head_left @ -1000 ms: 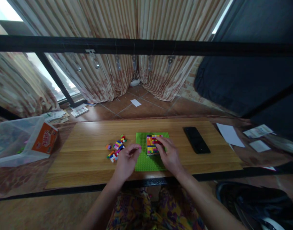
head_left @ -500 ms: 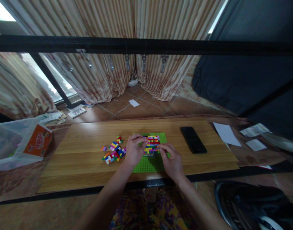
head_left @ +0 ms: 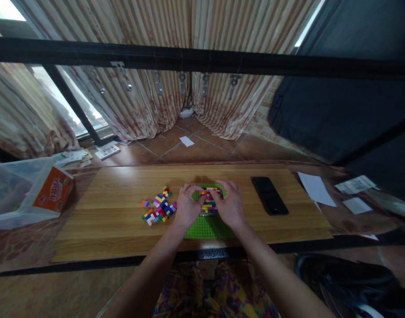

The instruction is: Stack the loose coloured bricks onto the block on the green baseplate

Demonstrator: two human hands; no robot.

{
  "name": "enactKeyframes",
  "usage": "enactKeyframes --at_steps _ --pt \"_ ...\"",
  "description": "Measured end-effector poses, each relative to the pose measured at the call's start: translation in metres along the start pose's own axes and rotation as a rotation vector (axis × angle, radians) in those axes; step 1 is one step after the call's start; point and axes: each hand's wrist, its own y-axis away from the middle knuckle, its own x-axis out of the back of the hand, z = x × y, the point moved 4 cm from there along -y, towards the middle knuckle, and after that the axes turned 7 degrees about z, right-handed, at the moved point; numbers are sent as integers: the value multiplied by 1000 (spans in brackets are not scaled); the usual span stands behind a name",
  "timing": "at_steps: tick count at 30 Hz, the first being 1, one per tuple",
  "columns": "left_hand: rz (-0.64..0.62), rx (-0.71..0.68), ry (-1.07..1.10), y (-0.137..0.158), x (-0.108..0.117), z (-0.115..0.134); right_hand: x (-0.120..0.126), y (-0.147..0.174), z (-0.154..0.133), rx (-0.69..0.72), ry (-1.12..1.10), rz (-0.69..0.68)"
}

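A block of stacked, many-coloured toy bricks [head_left: 209, 207] sits on a green studded baseplate [head_left: 204, 229] on the wooden table. My left hand [head_left: 188, 206] is at the block's left side, thumb and fingers closed around its far left corner. From the right, my right hand [head_left: 231, 204] grips the block with its thumb over the top and fingers bent round the far right edge. The fingers cover much of the block's far part, so any single small brick there is hidden. Loose toy bricks [head_left: 160, 212] lie in a pile left of my left hand.
A black phone [head_left: 269, 195] lies on the table [head_left: 106, 221] to the right. A clear plastic bin [head_left: 17, 194] with an orange box [head_left: 53, 191] stands at far left. Papers [head_left: 317, 189] lie off the right end. A black bar [head_left: 202, 58] crosses ahead.
My right hand has moved from the block's near right edge up to its far right side, with the thumb now over the top. The left hand stays at the far left. The view has shifted slightly.
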Motion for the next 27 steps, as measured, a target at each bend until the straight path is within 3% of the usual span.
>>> enactKeyframes --at_steps 5,16,23,27 --pt "-10 10 12 1 -2 -2 -17 -7 5 -56 47 -63" --pt "-4 50 31 3 -4 -3 -31 -7 14 -152 -80 -175" --pt "4 86 45 6 -5 1 -32 -7 17 -229 -146 -211" --pt "23 72 46 15 9 5 -19 -1 17 -249 -182 -152"
